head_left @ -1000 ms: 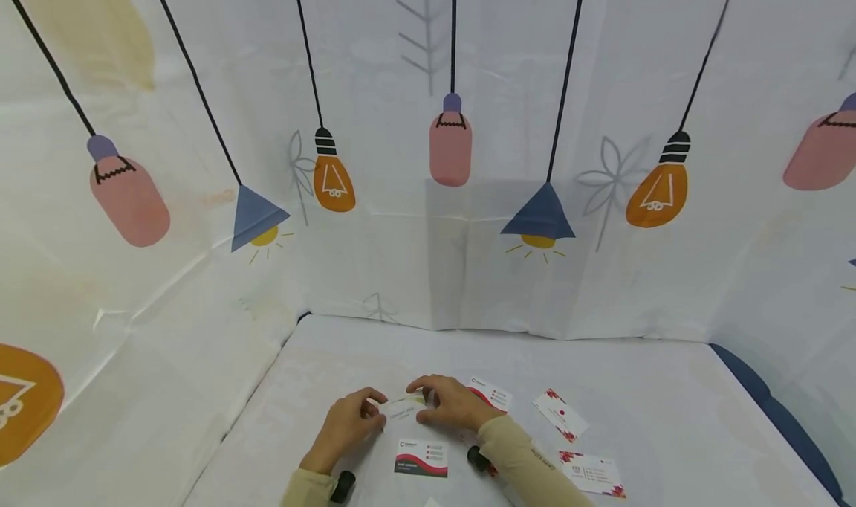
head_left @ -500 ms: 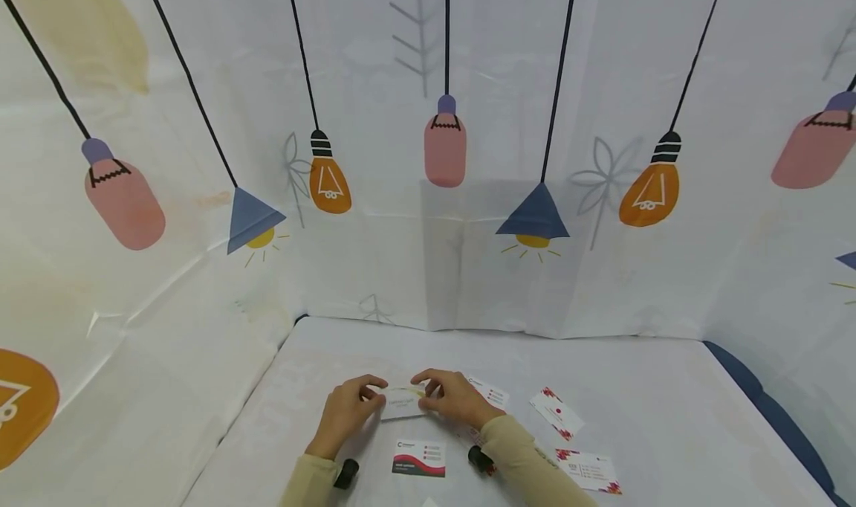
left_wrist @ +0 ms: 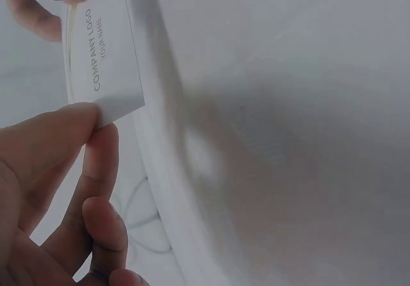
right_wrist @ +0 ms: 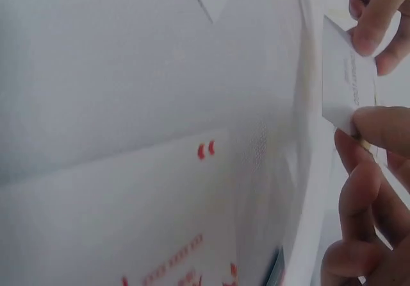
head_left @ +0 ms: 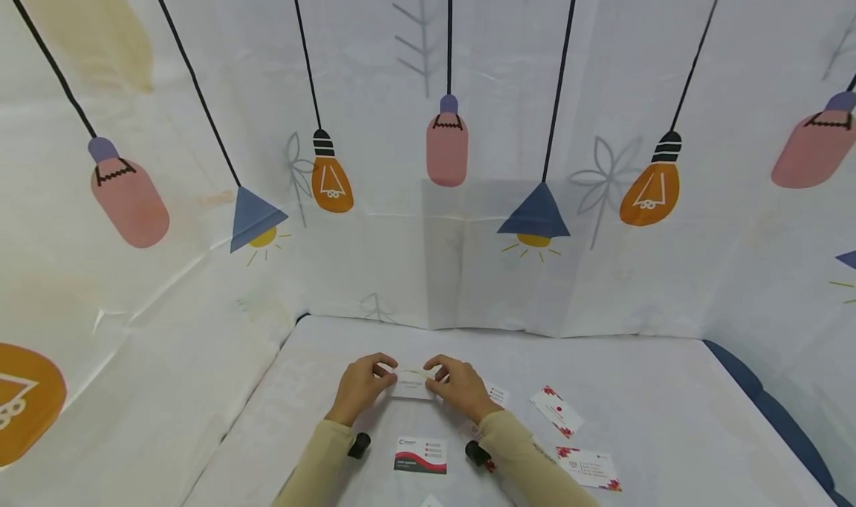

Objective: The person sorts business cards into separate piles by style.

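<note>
A white business card (head_left: 411, 386) is held up above the table between both hands. Grey print on it reads "COMPANY LOGO" and "YOUR NAME", and a thin yellowish line curves near its upper edge. My left hand (head_left: 362, 388) pinches one short end between thumb and forefinger, as the card (left_wrist: 106, 55) in the left wrist view makes plain. At the opposite end, the thumb and fingers of my right hand (head_left: 463, 392) pinch it. Nearer to me lies a red, white and black business card (head_left: 420, 456), flat on the table between the forearms.
To the right, a white card with red corners (head_left: 557, 411) and another red-patterned card (head_left: 589, 469) lie on the white table (head_left: 669, 403). One more card (head_left: 497, 394) is partly covered by the right hand. A white printed curtain (head_left: 374, 269) stands behind the table.
Both hands have moved away from the body, carrying the white card with them. The card, tilted at first, now stands level and faces me. The cards on the table have stayed put.
</note>
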### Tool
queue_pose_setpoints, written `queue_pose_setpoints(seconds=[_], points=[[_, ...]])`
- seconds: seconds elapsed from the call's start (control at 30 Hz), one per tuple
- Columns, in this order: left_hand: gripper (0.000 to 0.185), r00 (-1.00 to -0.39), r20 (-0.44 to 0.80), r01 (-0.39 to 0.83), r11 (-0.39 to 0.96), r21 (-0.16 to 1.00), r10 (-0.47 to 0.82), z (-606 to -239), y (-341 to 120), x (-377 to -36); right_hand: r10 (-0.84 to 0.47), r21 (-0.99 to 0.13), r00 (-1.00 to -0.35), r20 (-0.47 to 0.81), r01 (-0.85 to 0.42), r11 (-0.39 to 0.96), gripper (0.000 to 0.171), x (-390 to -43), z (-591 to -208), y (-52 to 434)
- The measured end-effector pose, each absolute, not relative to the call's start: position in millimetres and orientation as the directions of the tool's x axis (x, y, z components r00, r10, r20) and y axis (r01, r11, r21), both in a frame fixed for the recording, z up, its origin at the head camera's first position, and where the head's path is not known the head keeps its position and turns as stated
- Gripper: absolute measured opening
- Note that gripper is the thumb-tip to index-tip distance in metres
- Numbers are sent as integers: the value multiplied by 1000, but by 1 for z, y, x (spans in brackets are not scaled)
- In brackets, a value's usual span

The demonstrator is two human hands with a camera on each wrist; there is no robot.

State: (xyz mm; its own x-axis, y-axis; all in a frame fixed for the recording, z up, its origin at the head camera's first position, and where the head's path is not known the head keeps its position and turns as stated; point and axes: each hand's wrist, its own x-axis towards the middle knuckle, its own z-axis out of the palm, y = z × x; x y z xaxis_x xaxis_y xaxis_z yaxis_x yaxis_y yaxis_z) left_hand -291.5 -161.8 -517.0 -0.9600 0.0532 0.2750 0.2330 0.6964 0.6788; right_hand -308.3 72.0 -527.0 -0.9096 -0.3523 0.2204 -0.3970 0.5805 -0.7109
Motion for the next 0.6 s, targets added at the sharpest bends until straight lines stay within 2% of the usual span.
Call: queue_pose_setpoints(seconds=[0.33, 0.6], points=[[13, -974, 207, 208, 737, 643, 94, -524, -155, -308, -355, -644, -914, 195, -393, 657, 21, -315, -532, 78], [15, -969, 230, 215, 773, 597, 92, -525, -148, -312, -355, -571, -913, 201, -403, 715, 21, -317, -532, 75]])
